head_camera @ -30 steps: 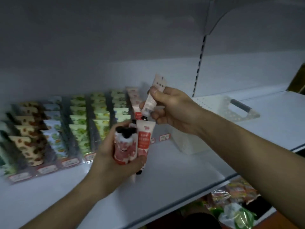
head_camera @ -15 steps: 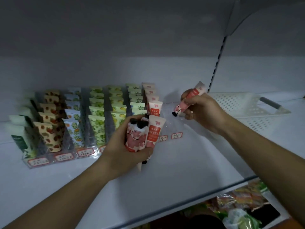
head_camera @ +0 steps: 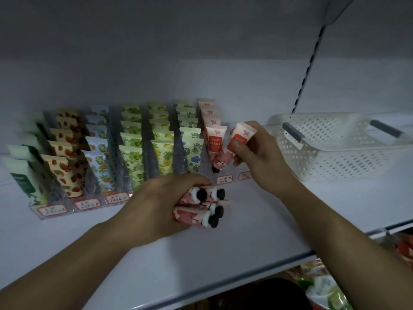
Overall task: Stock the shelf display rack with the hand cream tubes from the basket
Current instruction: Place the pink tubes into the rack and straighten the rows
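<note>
A clear display rack (head_camera: 55,210) on the white shelf holds rows of patterned hand cream tubes. Its rightmost filled row is pink tubes (head_camera: 213,139). My right hand (head_camera: 259,157) grips one pink tube (head_camera: 237,142), cap down, right beside that pink row at the rack's right end. My left hand (head_camera: 161,204) is in front of the rack and clutches a bundle of several pink tubes (head_camera: 201,208), black caps pointing right. The white perforated basket (head_camera: 335,153) stands to the right on the same shelf; its inside is hidden.
Price labels (head_camera: 224,179) line the rack's front edge. A slotted upright (head_camera: 306,70) runs up the back wall above the basket. The shelf's front edge (head_camera: 223,285) runs across below my arms, with packaged goods (head_camera: 324,287) on a lower level.
My right hand has brought its pink tube down and left, cap down, next to the pink row. My left hand has turned its bundle so the caps point right. The view has shifted.
</note>
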`<state>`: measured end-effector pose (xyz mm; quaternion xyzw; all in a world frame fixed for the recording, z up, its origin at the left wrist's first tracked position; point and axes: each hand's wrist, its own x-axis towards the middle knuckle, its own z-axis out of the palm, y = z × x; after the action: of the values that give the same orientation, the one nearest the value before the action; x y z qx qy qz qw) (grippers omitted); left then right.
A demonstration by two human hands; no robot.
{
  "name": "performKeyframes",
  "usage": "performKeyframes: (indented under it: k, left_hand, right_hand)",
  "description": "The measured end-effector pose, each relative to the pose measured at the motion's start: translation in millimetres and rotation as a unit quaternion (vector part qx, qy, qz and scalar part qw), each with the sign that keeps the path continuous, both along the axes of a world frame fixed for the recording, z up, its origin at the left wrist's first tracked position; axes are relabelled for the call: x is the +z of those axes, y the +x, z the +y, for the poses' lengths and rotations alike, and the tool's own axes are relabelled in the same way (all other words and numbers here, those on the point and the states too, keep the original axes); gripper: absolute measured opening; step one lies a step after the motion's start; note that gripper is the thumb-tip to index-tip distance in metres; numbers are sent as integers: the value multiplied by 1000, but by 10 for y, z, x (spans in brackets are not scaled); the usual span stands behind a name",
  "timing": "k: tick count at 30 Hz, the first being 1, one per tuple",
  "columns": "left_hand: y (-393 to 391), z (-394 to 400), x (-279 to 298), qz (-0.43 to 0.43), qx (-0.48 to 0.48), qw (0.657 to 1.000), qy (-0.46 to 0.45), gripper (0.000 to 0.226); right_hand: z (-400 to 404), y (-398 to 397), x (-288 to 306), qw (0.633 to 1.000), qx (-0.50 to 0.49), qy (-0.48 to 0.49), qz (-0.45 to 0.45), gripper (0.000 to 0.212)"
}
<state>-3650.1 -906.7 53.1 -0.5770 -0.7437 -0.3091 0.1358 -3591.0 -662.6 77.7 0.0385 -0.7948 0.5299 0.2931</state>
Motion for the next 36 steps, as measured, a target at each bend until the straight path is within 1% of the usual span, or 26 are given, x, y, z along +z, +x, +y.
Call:
performKeyframes:
  k: [3, 5, 8, 10, 15, 18, 21, 23, 25, 27, 29, 31, 32, 33, 34, 35, 36]
  left_hand:
    - [3, -5, -1, -3, 15, 1000, -10, 52]
    - [4, -2, -8, -1, 21, 999, -25, 52]
    - [-7, 8, -14, 1, 25, 999, -43, 53]
    - [-10, 12, -22, 0, 25, 998, -53, 52]
    - [-14, 11, -51, 14, 14, 999, -39, 54]
    - [-14, 15, -58, 26, 8, 999, -33, 55]
    - [-17, 17, -61, 23, 10, 999, -32, 54]
    - [-12, 21, -61, 21, 14, 999, -31, 54]
    - [6, 27, -43, -3, 21, 1000, -21, 54]
    - [38, 33, -26, -62, 30, 998, 8, 52]
    - [91, 38, 0, -136, 28, 988, 61, 47]
    - [144, 56, 37, -239, 18, 965, 106, 46]
    - [157, 66, 61, -288, 13, 950, 119, 48]
    - [157, 78, 70, -330, 6, 935, 132, 49]
    - [146, 87, 62, -366, -2, 919, 148, 48]
    - [127, 93, 50, -390, -4, 906, 164, 49]
    - [106, 97, 39, -403, -1, 898, 177, 50]
  right_hand:
    - [-85, 21, 56, 990, -43, 137, 5, 17]
    - [-133, 31, 145, 973, -80, 216, -2, 20]
    - [-159, 4, 295, 943, -116, 308, -45, 23]
    - [-189, -27, 367, 928, -125, 343, -74, 23]
    - [-276, -78, 444, 911, -147, 372, -102, 23]
    - [-282, -89, 412, 911, -165, 366, -99, 23]
    - [-293, -73, 326, 908, -158, 371, -112, 22]
    - [-291, -48, 272, 917, -151, 351, -112, 20]
    - [-264, -40, 222, 929, -149, 322, -104, 19]
    - [-254, -35, 155, 934, -150, 310, -101, 21]
    - [-266, 7, 26, 951, -156, 259, -69, 22]
    - [-310, 95, -83, 970, -176, 167, 18, 19]
    - [-323, 146, -92, 972, -180, 132, 77, 16]
    - [-310, 178, -89, 973, -164, 109, 124, 16]
    - [-295, 205, -84, 979, -119, 93, 140, 24]
    - [-290, 230, -90, 989, -52, 75, 119, 33]
    - [-307, 249, -95, 996, 21, 58, 72, 36]
